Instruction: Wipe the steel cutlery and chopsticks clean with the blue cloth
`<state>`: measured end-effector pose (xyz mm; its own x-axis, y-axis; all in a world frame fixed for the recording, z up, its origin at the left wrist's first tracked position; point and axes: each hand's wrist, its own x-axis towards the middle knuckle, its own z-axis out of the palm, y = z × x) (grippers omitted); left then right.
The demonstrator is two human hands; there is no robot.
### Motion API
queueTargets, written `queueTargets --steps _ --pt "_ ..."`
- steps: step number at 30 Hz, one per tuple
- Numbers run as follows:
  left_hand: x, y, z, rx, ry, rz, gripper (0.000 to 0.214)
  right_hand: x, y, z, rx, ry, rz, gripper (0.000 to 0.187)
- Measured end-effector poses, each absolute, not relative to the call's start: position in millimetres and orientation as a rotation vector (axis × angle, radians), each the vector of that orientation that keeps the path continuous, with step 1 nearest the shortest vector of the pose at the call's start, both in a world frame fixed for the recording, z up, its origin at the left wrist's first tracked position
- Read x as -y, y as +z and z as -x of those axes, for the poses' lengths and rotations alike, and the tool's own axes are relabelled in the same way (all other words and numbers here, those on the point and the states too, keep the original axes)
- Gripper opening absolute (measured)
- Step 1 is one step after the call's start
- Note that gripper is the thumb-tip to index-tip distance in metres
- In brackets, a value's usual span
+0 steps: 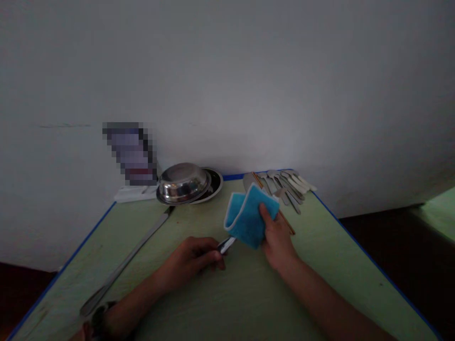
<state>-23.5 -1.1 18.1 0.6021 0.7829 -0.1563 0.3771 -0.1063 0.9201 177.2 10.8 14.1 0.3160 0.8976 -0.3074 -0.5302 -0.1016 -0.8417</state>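
My left hand (195,260) is closed on one end of a shiny metal utensil (226,244); its other end disappears behind a folded blue cloth (250,218) with pale edging. Whether it is a spoon or another piece of cutlery cannot be made out. My right hand (279,241) grips the cloth, thumb on the near face. Just beyond that hand lie brown chopsticks (287,223), partly hidden by the cloth. Behind them several metal spoons and other cutlery (284,187) are spread near the table's far right corner.
An upturned steel bowl (183,182) rests against a dark-centred dish (216,184) by the wall. A long-handled metal utensil (128,260) lies diagonally on the left of the green table (227,308). A blurred upright panel (131,154) stands at the back left above a white item (135,194).
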Motion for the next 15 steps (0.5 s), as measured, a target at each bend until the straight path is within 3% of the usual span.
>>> queueTargets --steps 12,15 --pt "4.1 25.4 20.0 -1.047 0.482 -1.697 0.01 13.8 2.2 -140.1 0.612 1.351 1.181 0.044" --pt "7.9 23.5 18.6 -1.094 0.499 -1.637 0.03 13.8 -2.3 -139.0 0.553 1.348 1.164 0.044"
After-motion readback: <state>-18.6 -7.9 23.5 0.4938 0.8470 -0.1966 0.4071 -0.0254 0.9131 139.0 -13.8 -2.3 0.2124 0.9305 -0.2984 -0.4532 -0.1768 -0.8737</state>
